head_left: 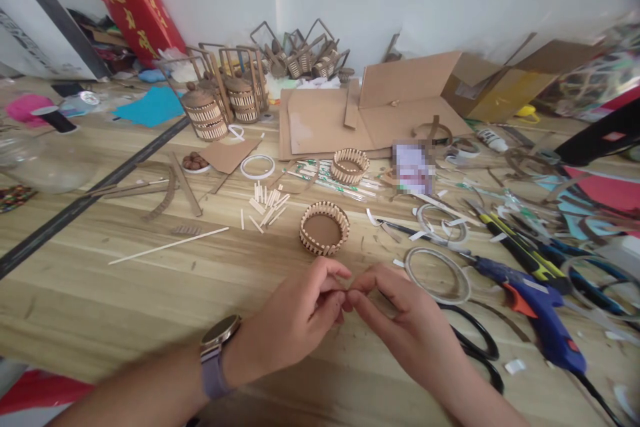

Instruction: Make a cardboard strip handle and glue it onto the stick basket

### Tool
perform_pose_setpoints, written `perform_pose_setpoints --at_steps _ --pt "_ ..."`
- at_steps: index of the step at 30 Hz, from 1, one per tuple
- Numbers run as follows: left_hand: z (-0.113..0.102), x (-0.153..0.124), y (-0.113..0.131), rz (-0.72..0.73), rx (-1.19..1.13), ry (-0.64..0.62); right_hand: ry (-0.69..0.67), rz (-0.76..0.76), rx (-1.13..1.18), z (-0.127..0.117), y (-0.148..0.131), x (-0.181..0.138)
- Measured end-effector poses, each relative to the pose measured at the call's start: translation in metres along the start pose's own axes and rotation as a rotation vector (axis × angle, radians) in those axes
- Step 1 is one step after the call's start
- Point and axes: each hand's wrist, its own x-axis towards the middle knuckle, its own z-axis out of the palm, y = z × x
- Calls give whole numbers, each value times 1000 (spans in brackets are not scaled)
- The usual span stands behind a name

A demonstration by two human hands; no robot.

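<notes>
Beyond the left hand (295,320) and right hand (403,330), a basket (320,247) stands bare.

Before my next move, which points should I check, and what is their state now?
1. Fingertips of left hand and right hand pinched together: ok.
2. What they pinch: cannot tell, hidden.
3. Small round brown cardboard basket upright, apart from hands: ok.
4. Blue hot-glue gun lying right of hands; heat: cannot tell.
5. Black-handled scissors close beside right hand: not ok.

Bright, even light; blurred, warped edges.
</notes>
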Motion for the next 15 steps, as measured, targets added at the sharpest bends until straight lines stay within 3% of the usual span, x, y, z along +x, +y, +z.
perform_pose_setpoints --at_steps 4,15 --pt "-3 1 1 -82 -33 4 59 -8 -15 0 0 -2" --pt "-4 3 3 -130 196 9 -1 -99 -107 4 4 -3"
